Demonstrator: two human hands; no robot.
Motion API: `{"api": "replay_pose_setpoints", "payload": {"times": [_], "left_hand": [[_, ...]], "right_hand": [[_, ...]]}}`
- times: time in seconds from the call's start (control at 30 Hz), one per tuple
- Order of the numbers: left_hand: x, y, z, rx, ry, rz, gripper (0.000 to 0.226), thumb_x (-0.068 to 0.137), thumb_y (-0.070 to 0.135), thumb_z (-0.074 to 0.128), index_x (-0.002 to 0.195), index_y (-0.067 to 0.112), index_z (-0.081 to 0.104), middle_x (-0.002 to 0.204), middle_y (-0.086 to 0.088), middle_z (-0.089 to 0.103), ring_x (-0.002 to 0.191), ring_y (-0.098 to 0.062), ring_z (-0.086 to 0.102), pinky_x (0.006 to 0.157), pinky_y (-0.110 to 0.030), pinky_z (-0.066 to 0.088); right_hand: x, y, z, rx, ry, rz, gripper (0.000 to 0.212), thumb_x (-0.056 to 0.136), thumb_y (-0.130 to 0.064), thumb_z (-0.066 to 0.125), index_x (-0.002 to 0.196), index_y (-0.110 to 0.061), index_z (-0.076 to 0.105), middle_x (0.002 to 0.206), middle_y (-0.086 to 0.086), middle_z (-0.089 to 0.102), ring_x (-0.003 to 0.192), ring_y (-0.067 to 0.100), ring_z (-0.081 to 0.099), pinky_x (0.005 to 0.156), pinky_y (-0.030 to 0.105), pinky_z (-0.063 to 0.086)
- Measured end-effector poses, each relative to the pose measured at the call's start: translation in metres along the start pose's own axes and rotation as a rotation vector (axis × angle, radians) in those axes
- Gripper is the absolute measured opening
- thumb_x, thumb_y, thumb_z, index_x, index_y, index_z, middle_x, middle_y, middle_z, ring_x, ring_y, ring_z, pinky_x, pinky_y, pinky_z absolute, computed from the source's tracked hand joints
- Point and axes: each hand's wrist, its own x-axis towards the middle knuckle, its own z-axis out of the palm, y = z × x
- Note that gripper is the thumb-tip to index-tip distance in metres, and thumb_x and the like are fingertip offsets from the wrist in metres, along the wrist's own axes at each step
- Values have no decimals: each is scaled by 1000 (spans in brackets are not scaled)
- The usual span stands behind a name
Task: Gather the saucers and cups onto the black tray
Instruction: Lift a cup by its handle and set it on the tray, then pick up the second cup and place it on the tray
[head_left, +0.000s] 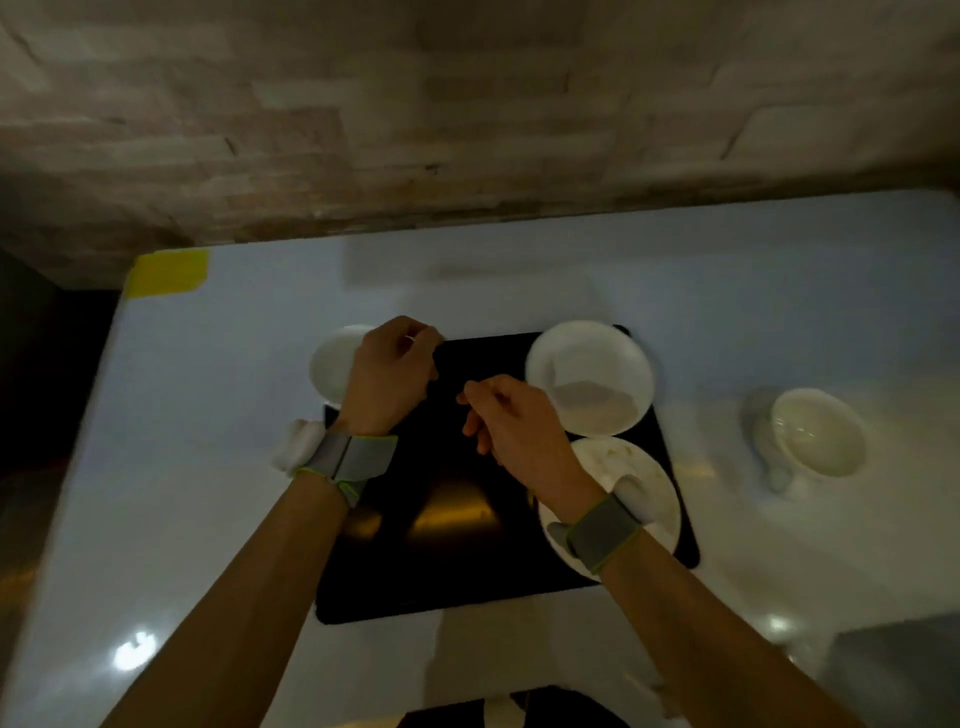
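Two saucers (589, 376) right of right hand (511, 423), both hands loosely curled, grasp unclear

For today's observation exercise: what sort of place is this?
Probably a kitchen or dining counter: a glossy white countertop against a stone-tile wall, with white saucers on a black tray.

Black tray (457, 519), white saucers (589, 376), white cup (815, 434)
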Motion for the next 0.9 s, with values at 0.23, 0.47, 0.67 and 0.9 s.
{"api": "replay_pose_setpoints", "payload": {"times": [0.23, 0.47, 0.67, 0.9], "left_hand": [[-14, 53, 88, -7, -246, 92, 23, 94, 22, 50, 89, 8, 68, 60, -5, 63, 43, -13, 54, 47, -26, 44], [-30, 87, 183, -7, -462, 136, 20, 95, 24, 53, 96, 9, 66, 72, -6, 65, 46, -12, 55, 45, -26, 46], [-44, 97, 248, -22, -616, 92, 25, 94, 25, 57, 118, 18, 61, 100, -11, 66, 72, -21, 66, 56, -29, 57], [-63, 94, 294, 113, -706, 50, 49, 89, 37, 62, 136, 32, 48, 107, 0, 62, 104, -26, 63, 92, -49, 54]], "right_hand": [[-27, -3, -89, 36, 202, -51, 29, 97, -25, 52, 90, -2, 68, 64, 3, 63, 44, 3, 52, 46, 11, 40], [-58, 24, -179, 20, 460, -92, 14, 95, -21, 56, 88, -9, 62, 60, 0, 63, 47, 2, 54, 54, 20, 46], [-92, 63, -233, -101, 628, -30, 20, 92, -35, 59, 106, -22, 56, 74, 0, 70, 63, 4, 66, 60, 16, 53], [-120, 98, -255, -40, 756, 132, 43, 87, -44, 61, 120, -27, 40, 75, -1, 68, 66, 14, 67, 60, 19, 54]]}}
